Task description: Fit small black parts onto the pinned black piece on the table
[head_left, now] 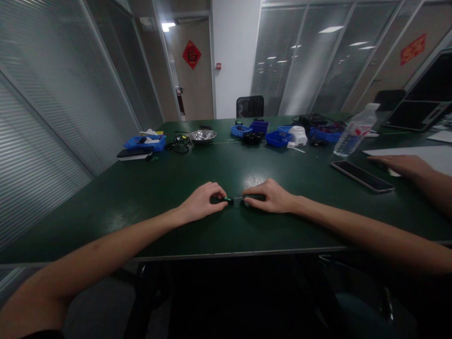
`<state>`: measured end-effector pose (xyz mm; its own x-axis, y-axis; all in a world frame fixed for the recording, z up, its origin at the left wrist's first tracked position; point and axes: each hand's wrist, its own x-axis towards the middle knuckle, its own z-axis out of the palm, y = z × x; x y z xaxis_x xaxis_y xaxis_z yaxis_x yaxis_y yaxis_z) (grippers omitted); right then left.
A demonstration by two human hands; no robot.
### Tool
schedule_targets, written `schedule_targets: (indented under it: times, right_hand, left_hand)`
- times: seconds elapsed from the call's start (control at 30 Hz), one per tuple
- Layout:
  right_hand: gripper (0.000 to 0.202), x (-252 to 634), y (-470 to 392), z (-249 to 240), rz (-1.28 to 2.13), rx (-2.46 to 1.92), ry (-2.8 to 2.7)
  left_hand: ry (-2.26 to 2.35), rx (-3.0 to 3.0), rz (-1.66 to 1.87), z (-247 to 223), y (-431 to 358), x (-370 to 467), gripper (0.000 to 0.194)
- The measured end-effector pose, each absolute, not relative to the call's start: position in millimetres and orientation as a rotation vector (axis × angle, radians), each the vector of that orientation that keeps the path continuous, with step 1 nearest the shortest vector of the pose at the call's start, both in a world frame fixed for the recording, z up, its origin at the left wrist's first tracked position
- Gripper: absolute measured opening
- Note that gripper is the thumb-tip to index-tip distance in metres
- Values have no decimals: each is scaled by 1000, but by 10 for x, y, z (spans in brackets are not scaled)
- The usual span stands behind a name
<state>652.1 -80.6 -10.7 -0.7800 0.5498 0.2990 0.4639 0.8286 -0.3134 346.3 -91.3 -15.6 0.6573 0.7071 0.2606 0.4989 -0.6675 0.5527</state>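
Just above the green tabletop, my left hand [206, 201] pinches a small green-and-black piece [229, 200] between thumb and fingertips. Facing it from the right, my right hand [270, 197] has thumb and fingers closed on the end of a thin metal rod [238, 198]. The rod spans the short gap between both hands and meets the green-and-black piece. Whether the two are one tool or separate parts, I cannot tell. My fingers hide the rod's right end.
A phone [362, 176], a water bottle [357, 129] and another person's hand [402, 165] are on the right. Along the back stand a metal bowl [203, 137], blue bins [278, 139] and cables [181, 144]. The table's front edge [226, 255] runs close to me.
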Motion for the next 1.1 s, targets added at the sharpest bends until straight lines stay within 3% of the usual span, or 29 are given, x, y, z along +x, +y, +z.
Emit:
schedule_targets:
  times: [1.1]
  right_hand:
    - [44, 6473, -853, -95, 149, -645, -2755]
  left_hand:
    - [863, 2401, 659, -159, -887, 3482, 23]
